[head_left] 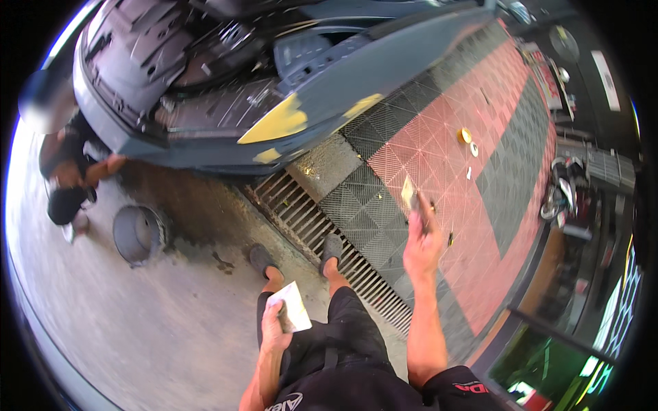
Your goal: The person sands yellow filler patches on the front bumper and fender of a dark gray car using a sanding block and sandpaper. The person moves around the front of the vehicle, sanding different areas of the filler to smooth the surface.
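Observation:
My left hand is closed round one edge of a flat white board, held low in front of my thigh. Raised over the tiled floor, my right hand grips a putty knife, its pale yellowish blade pointing away from me; motion blurs it. Ahead is a dark grey car body with its engine bay uncovered. Yellow filler patches mark its front corner and side. Both hands are apart from the car.
A person crouches at the car's left, one hand near its lower edge. A dark bucket stands on the concrete. A drain grate runs past my feet. A yellow round container sits on red tiles, and a motorbike is at right.

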`<state>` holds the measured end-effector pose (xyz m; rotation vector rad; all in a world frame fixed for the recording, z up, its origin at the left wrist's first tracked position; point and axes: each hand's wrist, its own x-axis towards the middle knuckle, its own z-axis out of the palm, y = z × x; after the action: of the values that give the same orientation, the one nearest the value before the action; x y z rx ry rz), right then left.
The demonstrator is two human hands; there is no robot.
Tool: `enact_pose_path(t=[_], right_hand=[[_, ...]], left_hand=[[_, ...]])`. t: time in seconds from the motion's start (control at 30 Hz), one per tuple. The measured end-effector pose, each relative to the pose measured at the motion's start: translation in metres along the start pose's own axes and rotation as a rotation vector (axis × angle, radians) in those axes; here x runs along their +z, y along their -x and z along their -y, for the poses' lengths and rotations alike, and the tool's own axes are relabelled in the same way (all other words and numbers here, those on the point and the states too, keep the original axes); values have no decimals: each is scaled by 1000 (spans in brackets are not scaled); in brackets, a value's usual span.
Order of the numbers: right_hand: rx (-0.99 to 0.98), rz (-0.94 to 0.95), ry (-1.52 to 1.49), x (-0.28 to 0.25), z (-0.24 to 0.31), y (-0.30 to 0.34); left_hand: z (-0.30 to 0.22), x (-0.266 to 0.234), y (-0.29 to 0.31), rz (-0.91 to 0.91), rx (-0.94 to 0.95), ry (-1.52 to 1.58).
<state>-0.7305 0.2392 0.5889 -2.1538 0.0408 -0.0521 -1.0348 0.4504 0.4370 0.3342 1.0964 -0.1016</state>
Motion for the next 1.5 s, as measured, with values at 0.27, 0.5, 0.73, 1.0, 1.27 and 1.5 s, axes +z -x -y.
enact_pose_path(t=[0.27, 0.5, 0.73, 1.0, 1.27, 1.5], right_hand=[[-594, 348, -118, -61, 44, 227], [-463, 237, 240, -148, -11, 296], [271, -82, -1013, -221, -12, 309], [-183, -10, 152, -304, -12, 385], [-697, 249, 373, -300, 16, 441], [-946, 136, 222, -297, 49, 427]], left_hand=[[-13, 146, 64, 464, -308, -195], [-28, 176, 180, 625, -236, -460], [80, 160, 249, 757, -393, -757], [122, 134, 273, 877, 214, -1002], [154, 114, 312, 877, 708, -1186], [122, 145, 292, 655, 290, -843]])
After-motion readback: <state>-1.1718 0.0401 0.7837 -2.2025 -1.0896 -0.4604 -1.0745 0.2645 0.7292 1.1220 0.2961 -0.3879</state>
